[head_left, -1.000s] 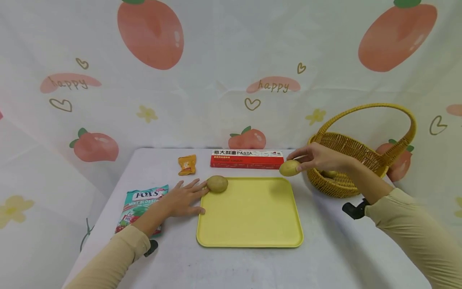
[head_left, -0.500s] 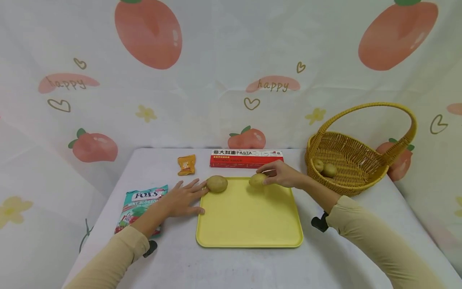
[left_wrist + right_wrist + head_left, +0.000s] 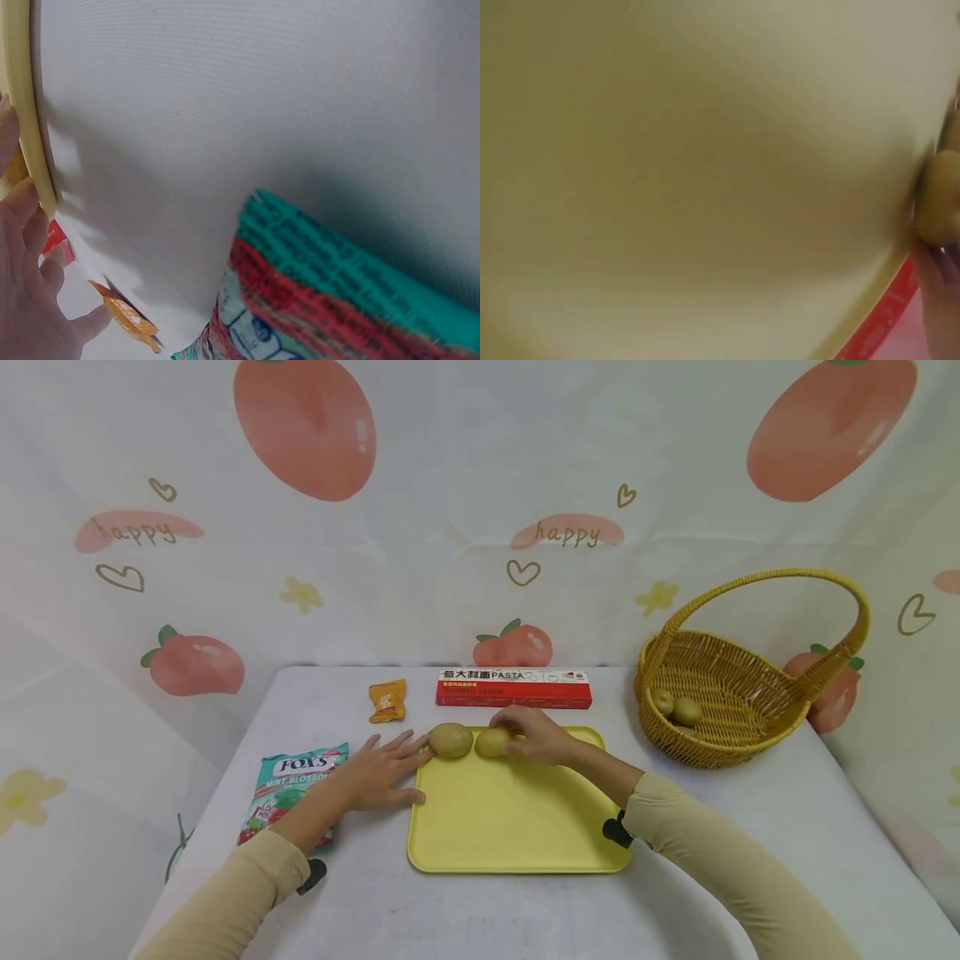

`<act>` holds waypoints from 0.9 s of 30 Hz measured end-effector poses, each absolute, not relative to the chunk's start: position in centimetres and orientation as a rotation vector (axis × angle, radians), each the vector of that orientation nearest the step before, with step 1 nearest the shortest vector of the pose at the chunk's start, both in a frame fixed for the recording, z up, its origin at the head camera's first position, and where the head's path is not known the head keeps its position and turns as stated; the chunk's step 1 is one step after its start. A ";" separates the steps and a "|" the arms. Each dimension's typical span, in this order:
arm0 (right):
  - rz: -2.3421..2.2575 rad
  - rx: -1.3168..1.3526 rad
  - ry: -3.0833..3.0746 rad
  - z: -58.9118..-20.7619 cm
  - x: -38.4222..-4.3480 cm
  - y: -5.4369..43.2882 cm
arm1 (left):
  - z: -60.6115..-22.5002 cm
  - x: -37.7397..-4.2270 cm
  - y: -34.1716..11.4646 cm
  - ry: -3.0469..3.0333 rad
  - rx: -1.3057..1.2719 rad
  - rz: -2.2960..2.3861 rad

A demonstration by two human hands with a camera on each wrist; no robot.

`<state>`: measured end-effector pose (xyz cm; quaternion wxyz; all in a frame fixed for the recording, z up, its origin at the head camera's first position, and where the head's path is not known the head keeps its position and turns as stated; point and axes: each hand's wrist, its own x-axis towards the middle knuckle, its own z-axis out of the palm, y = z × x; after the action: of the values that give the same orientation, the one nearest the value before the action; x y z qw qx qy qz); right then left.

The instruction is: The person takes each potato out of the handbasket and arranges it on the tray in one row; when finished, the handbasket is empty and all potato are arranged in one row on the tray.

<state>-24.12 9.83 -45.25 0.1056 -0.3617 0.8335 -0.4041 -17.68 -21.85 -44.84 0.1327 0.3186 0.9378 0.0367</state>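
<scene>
A yellow tray point(image 3: 517, 827) lies on the white table. One potato point(image 3: 451, 741) rests at its back left corner. My right hand point(image 3: 542, 737) pinches a second potato point(image 3: 491, 742) just to the right of the first, over the tray's back edge. In the right wrist view that held potato point(image 3: 936, 199) shows at the right margin. My left hand point(image 3: 384, 774) spreads its straight fingers at the tray's left edge, its fingertips right by the first potato and its thumb on the rim.
A wicker basket point(image 3: 720, 752) with a tall handle stands at the back right, with potatoes inside. Behind the tray lies a red and white pasta box point(image 3: 517, 693). An orange packet point(image 3: 387, 701) sits back left, and a teal candy bag point(image 3: 288, 785) lies beside my left forearm.
My right hand has carried its potato leftward from beside the basket, across the tray, to next to the first potato. The left hand has stayed in place.
</scene>
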 end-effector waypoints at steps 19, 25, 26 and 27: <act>-0.945 -1.212 2.527 -41.2 -23.2 13.1 | -44.8 -17.7 -21.6 2.719 0.920 0.100; -0.910 -1.185 2.585 -38.0 -23.2 17.4 | -44.4 -17.5 -21.5 2.717 0.912 0.099; -0.905 -1.177 2.611 -37.5 -23.2 18.2 | -44.3 -17.5 -21.5 2.717 0.913 0.099; -0.899 -1.174 2.632 -37.1 -23.2 19.0 | -44.2 -17.5 -21.5 2.718 0.914 0.097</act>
<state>-23.22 19.02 -37.12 0.0611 -0.3880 0.8703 -0.2972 -17.53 -21.49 -44.23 0.1359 0.3157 0.9385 0.0336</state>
